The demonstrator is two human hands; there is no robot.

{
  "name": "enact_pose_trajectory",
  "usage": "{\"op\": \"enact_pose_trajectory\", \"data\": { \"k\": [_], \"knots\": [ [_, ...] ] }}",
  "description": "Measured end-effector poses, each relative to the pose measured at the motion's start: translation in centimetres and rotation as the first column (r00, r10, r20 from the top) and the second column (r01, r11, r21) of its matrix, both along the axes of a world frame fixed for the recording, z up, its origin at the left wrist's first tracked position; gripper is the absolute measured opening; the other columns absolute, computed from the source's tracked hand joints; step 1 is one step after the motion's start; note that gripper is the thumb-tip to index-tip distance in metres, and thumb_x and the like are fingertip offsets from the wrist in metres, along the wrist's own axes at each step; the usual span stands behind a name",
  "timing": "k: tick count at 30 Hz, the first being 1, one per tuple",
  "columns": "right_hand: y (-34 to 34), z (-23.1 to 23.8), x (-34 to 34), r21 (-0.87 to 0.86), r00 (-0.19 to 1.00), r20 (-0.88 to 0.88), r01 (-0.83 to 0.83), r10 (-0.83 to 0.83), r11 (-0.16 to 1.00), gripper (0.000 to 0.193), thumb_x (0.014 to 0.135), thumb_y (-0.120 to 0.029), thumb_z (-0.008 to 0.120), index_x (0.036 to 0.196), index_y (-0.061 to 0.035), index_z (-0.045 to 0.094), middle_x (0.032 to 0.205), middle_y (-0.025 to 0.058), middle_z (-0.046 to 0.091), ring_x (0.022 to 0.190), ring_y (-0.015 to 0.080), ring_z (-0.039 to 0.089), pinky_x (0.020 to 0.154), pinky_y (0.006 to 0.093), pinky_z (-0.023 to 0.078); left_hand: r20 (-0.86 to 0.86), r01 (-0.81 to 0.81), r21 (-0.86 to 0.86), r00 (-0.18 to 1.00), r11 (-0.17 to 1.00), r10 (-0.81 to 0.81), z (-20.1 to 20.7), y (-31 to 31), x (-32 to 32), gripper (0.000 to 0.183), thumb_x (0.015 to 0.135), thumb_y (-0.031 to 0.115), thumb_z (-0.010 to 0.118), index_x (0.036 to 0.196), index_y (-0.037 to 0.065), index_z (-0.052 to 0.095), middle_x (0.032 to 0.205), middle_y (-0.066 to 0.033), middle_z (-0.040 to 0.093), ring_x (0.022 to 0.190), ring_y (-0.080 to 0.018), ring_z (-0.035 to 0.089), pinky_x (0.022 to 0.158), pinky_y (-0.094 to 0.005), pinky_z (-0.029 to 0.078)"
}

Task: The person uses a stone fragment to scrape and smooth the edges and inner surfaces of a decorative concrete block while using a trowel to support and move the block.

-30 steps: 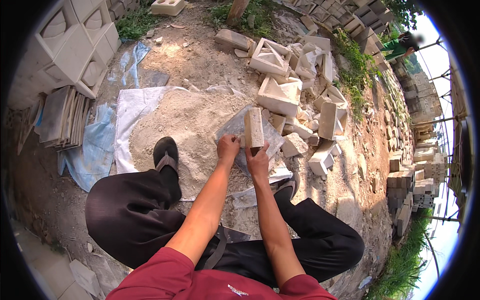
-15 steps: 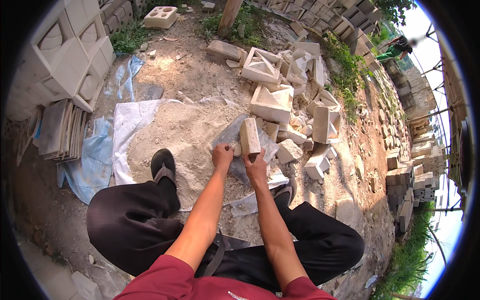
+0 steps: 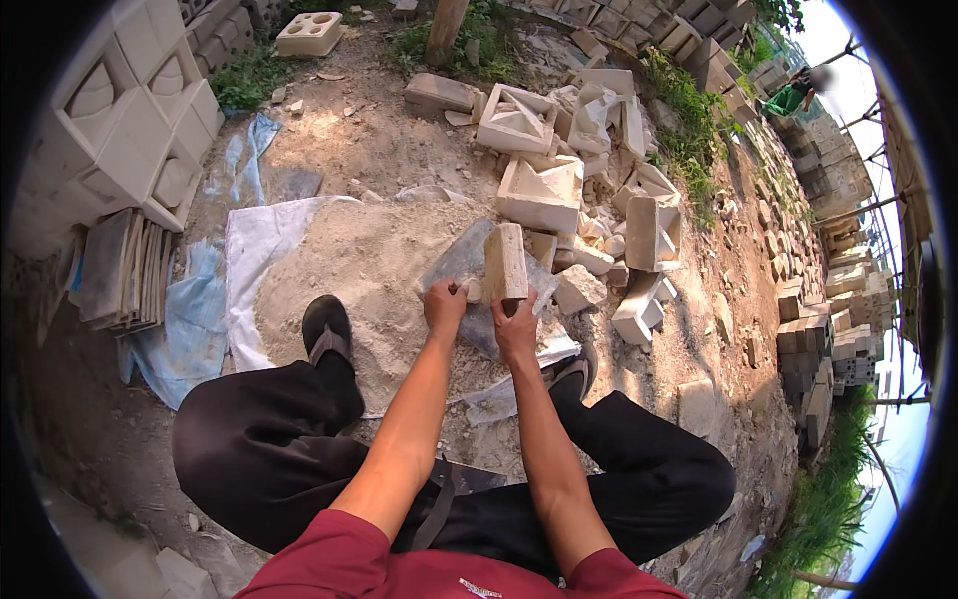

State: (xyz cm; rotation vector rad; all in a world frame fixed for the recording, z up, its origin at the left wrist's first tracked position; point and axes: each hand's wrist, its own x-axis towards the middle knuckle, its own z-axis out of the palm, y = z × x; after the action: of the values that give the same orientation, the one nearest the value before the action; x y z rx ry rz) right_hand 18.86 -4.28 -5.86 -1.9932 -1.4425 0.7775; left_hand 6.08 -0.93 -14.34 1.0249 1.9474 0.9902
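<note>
My right hand [image 3: 516, 329] grips the near end of an oblong, pale, rough-faced block [image 3: 506, 262], thumb and fingers on its sides. The block stands over a flat grey slab [image 3: 451, 262]. Just left of it, my left hand [image 3: 445, 305] is closed, with its fingertips at a small pale stone lump [image 3: 473, 290]. The hand partly hides how the lump is held. Beneath and around the slab lies sandy rubble [image 3: 344, 255] on a white sheet [image 3: 261, 240].
Broken pale mould-shaped blocks [image 3: 542, 196] are heaped beyond my right hand. Flat boards [image 3: 118, 268] lean at the left beside a blue sheet [image 3: 190, 311] and stacked blocks [image 3: 150, 110]. A wooden post [image 3: 446, 32] rises at the back. Another person [image 3: 790, 97] is far right.
The block in my right hand has shifted slightly to the right and away from me. My left hand has moved only a little, with the small lump still at its fingertips.
</note>
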Motion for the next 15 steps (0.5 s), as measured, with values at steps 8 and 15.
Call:
{"op": "enact_pose_trajectory", "data": {
  "k": [8,15],
  "knots": [
    [-0.9,-0.5,-1.1,0.184,0.996,-0.067,0.073,-0.061,0.98,0.072,0.087,-0.036,0.064,0.137,-0.0044,0.023,0.094,0.0346,0.062,0.089,0.051,0.061,0.075,0.0524,0.048,-0.016,0.021,0.06,1.0,0.998,-0.02,0.6,-0.2,0.6,0.019,0.077,0.021,0.071,0.081,0.003,0.067,0.078,-0.0167,0.067,0.077,-0.0354,0.065,0.069,-0.0425,0.05],
    [-0.3,0.9,-0.8,0.123,0.997,-0.013,0.077,-0.076,0.989,0.073,0.086,-0.038,0.065,0.137,-0.0056,0.024,0.092,0.0334,0.063,0.089,0.0503,0.062,0.075,0.0513,0.048,-0.011,0.054,0.049,0.999,0.997,-0.053,0.2,-0.1,0.1,0.02,0.077,0.021,0.072,0.083,0.002,0.067,0.082,-0.0184,0.067,0.078,-0.0364,0.064,0.069,-0.0441,0.05]
  ]
}}
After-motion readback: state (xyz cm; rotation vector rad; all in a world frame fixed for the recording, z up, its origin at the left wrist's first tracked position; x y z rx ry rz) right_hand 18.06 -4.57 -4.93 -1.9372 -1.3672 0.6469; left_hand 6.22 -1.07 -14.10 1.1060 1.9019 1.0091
